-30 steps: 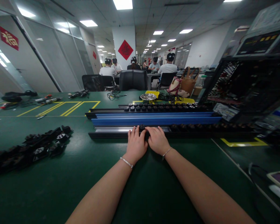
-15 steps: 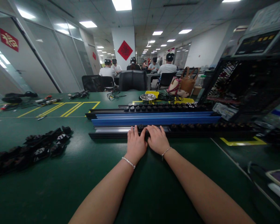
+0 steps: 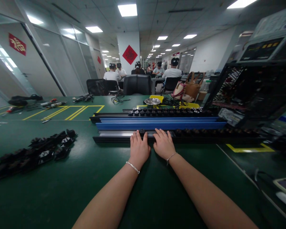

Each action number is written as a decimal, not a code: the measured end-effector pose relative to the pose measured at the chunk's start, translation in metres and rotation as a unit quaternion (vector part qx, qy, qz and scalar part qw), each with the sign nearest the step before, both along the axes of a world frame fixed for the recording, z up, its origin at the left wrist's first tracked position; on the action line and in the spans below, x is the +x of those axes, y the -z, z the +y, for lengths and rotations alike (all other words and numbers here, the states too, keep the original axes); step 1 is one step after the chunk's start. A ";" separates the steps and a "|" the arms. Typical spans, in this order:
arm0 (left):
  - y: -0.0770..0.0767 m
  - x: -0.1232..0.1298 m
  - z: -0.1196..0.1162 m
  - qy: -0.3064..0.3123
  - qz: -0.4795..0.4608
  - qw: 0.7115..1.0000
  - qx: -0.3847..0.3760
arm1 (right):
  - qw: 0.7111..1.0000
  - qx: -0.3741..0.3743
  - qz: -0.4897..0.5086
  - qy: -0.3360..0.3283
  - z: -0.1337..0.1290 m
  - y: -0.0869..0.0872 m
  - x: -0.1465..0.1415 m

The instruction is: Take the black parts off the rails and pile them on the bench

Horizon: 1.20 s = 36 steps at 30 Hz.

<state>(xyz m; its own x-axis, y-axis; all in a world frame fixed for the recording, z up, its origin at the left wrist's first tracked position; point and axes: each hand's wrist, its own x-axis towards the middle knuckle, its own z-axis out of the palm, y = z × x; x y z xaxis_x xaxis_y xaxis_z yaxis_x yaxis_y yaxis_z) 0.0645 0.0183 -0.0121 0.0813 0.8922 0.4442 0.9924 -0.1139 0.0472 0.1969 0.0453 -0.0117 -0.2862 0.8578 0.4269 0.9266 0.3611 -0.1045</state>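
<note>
My left hand [image 3: 140, 149] rests at the near edge of a long black rail [image 3: 109, 139] with a silvery channel. Its index finger and thumb sit on either side of a small black part [image 3: 142, 131] in the channel. My right hand [image 3: 164, 146] lies just to the right, fingers spread over the same rail and holding nothing. Farther right along this rail runs a row of dark parts [image 3: 205, 131]. Directly behind lies a blue rail [image 3: 157, 124]. Beyond that, another black rail [image 3: 97, 117] carries a row of similar black parts [image 3: 157, 112].
Clusters of black parts [image 3: 45, 154] lie on the green table [image 3: 90, 184] at left. Behind the rails are a metal bowl [image 3: 152, 101], yellow trays [image 3: 156, 98] and cables [image 3: 119, 99]. An open computer case [image 3: 243, 89] stands at right. People sit in the background.
My right hand has moved slightly right, away from my left hand and the small black part, opening a gap between them. The whole view has shifted a little.
</note>
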 end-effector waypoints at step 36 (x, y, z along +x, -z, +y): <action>0.000 -0.010 0.001 -0.069 -0.042 0.996 0.022 | 1.000 -0.002 -0.001 -0.003 0.000 -0.002 0.000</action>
